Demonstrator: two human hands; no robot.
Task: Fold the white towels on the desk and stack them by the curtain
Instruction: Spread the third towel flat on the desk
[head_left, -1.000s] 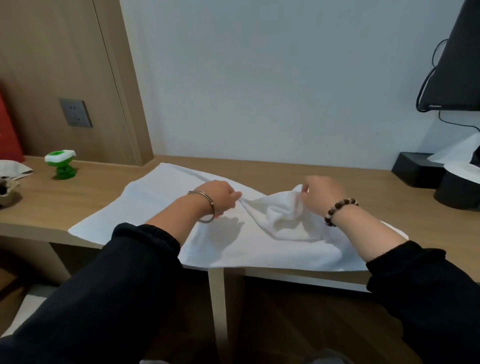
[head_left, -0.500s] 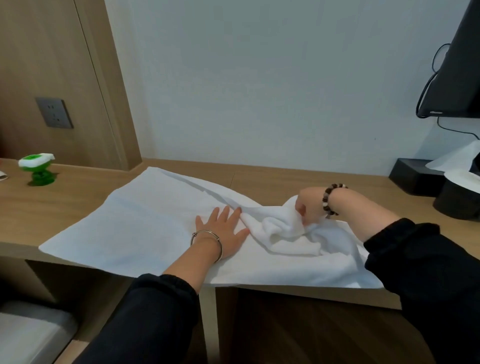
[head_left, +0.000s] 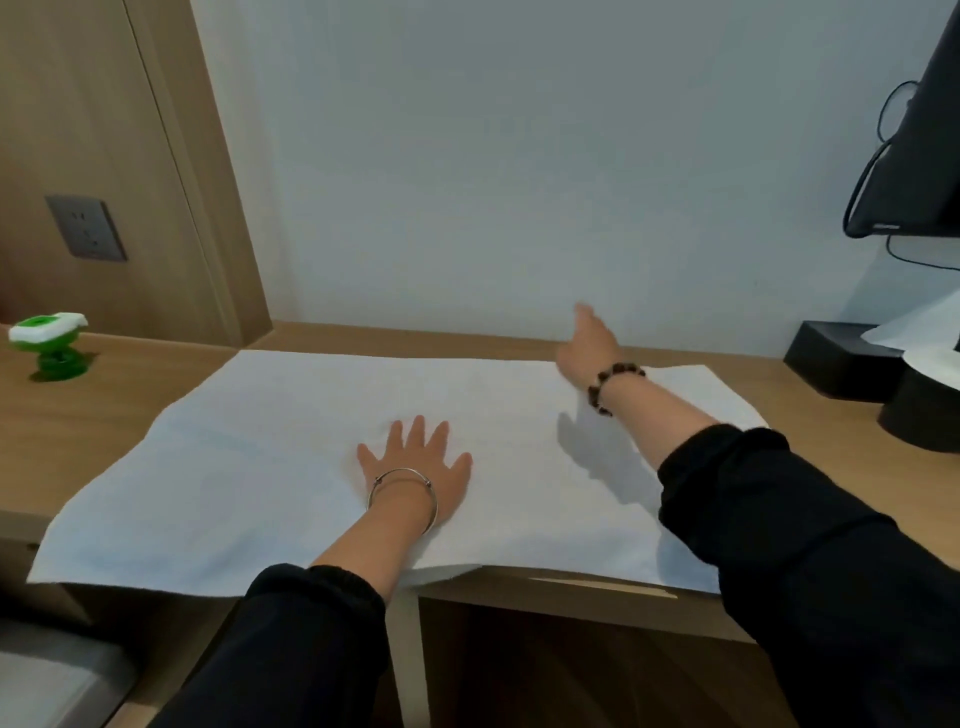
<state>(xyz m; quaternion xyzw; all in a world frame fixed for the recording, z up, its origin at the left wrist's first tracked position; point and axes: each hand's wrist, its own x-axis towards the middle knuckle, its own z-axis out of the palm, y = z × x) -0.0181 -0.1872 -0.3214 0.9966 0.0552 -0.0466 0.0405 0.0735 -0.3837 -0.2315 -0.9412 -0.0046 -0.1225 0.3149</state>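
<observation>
On the desk (head_left: 130, 395), from its front edge nearly to the back edge under the wall (head_left: 519, 182), the white towel (head_left: 270, 467) lies spread out in one layer. Its near side hangs a little over the front edge.

I judge that the step in hand is spreading and smoothing, and that no fold is made yet. The left hand (head_left: 415, 465) lies flat on the cloth not far from the front edge. Its fingers are straight and apart, so it presses down and grips nothing. The right hand (head_left: 587, 348) is over the far side of the towel, close to the back edge. It is blurred, but the fingers look stretched out and I see no cloth between them, so I take it as open.

The next move, I think, calls for a pinch on two corners of one side. That side must then be carried over to meet the opposite one, edge on edge. The pressing hand must lift first.

The towel looks thin and soft, almost without wrinkles. It sits a little askew to the desk, and its left front corner reaches past the front edge. No curtain shows in this view.
</observation>
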